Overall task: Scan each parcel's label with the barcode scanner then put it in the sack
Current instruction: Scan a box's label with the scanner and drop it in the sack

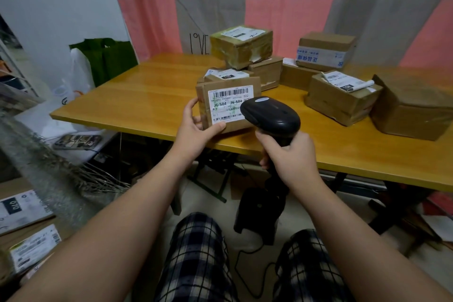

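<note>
My left hand (197, 127) grips a small cardboard parcel (228, 86) by its lower left corner, tilted up so its white barcode label (226, 103) faces me. My right hand (291, 154) holds the handle of a black barcode scanner (272, 115). The scanner's head sits just right of the label and covers its lower right corner. Both are above the front edge of the wooden table (137, 95). A translucent sack (31, 154) lies at my left, with labelled parcels (22, 206) beside it at the lower left.
Several more cardboard parcels stand on the table behind and to the right: a taped one (241, 46) stacked high, one with a curled label (340, 98), a large plain box (414, 110). A green bag (107, 59) and white bags lean at the table's left end. The scanner's cable (247, 262) trails between my knees.
</note>
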{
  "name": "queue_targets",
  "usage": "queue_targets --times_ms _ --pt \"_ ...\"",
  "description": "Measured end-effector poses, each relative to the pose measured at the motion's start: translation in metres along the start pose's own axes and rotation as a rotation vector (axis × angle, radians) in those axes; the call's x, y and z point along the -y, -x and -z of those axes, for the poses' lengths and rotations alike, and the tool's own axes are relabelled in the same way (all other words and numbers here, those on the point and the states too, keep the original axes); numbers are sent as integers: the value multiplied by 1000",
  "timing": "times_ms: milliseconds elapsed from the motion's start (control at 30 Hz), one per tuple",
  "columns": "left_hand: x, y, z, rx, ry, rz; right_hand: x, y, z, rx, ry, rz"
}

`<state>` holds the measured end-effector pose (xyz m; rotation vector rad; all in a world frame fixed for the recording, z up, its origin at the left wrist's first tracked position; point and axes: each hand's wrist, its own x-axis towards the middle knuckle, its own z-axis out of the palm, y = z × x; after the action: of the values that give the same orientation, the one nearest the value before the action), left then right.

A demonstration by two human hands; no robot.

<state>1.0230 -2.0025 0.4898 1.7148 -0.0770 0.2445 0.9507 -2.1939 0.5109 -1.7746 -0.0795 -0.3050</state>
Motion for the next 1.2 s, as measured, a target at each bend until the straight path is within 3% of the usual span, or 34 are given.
queue_targets --times_ms 1200 --pt "13 -11 3 -21 -91 41 -7 28 -6 -67 -31 2"
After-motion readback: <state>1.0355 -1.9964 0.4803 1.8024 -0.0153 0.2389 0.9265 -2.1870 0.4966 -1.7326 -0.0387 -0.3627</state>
